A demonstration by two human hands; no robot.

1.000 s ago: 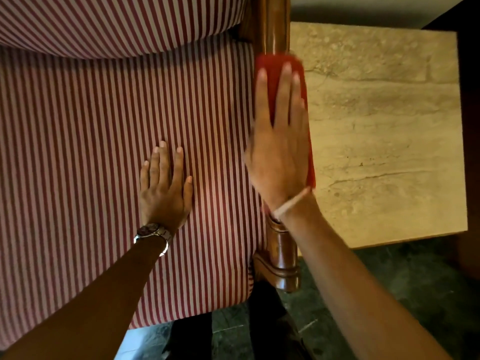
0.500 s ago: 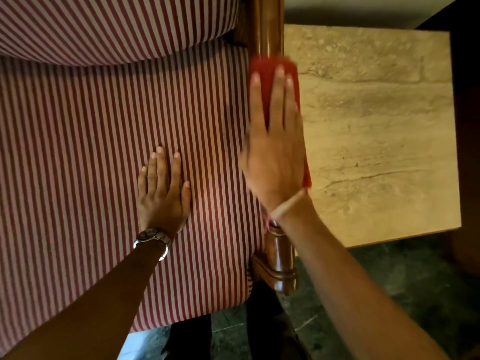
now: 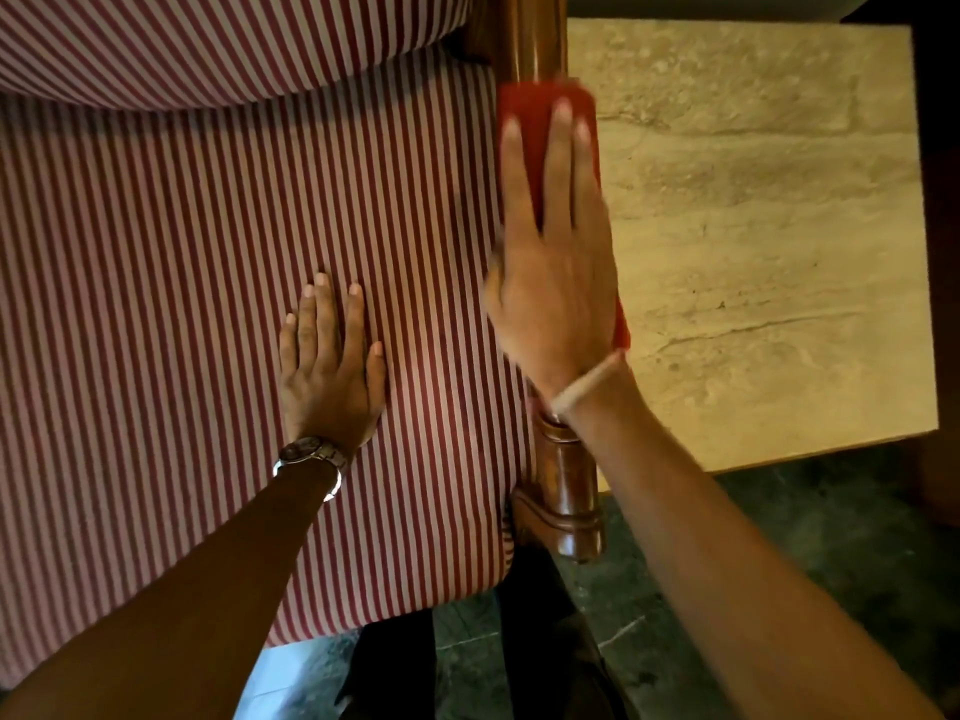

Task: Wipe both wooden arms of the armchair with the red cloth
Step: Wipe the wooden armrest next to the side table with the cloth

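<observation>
Resting flat at nine o'clock of the wooden arm, the left hand (image 3: pixel 330 366) lies open-palmed on the striped seat cushion (image 3: pixel 156 304), grasping nothing and seemingly bracing the body. Just to its three o'clock, the right hand (image 3: pixel 553 283) presses the red cloth (image 3: pixel 535 111) flat onto the wooden arm (image 3: pixel 532 39), fingers extended rather than clenched. The stone-topped side table (image 3: pixel 753 226) sits further toward three o'clock. One arm's wiping looks underway; next probably calls for strokes toward six o'clock, covering the front scroll (image 3: pixel 569 496).
</observation>
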